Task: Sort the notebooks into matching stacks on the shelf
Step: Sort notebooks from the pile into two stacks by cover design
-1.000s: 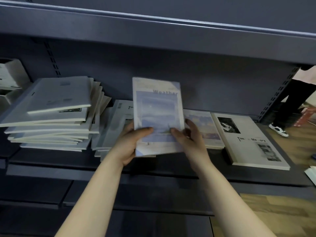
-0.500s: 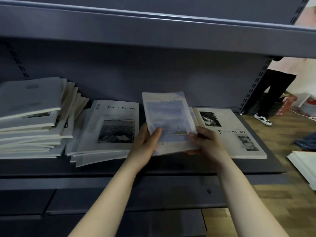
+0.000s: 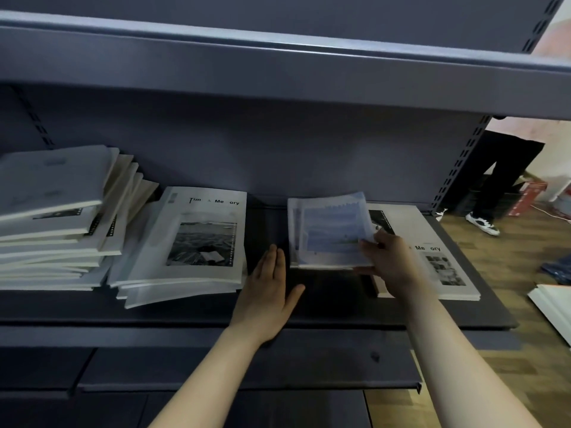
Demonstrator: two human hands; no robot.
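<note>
Dark grey metal shelf, store type, with a second board overhead and wood floor off to the right.

Far left: tall untidy stack of pale notebooks, covers skewed, several fanned out on its right side. Touching it: a lower pile of "Time & Memory" notebooks, black-and-white photo cover on top, the lower ones slid forward.

Next, a bare strip of shelf. The left hand is on it, palm down, fingers straight and together, thumb out, gripping nothing.

Right of the strip: blue-cover notebook, lying flat near the back wall. It appears to sit on one or more like it, but motion blur makes the count uncertain. Its near right corner is pinched by the right hand, fingers curled over the cover.

Partly overlapped by the blue pile: a lone "Time & Memory" copy, lying flat. Far right, beyond the upright: someone standing, legs only.

Handling, as a judgement:
- Thin soft-cover, light, and likely to bend if lifted by one corner.
- The cover looks glossy, so the pile may slide.
- Better held along a long edge, thumb on top, with the free hand squaring the side.
- The lone copy probably belongs with the middle pile.
</note>
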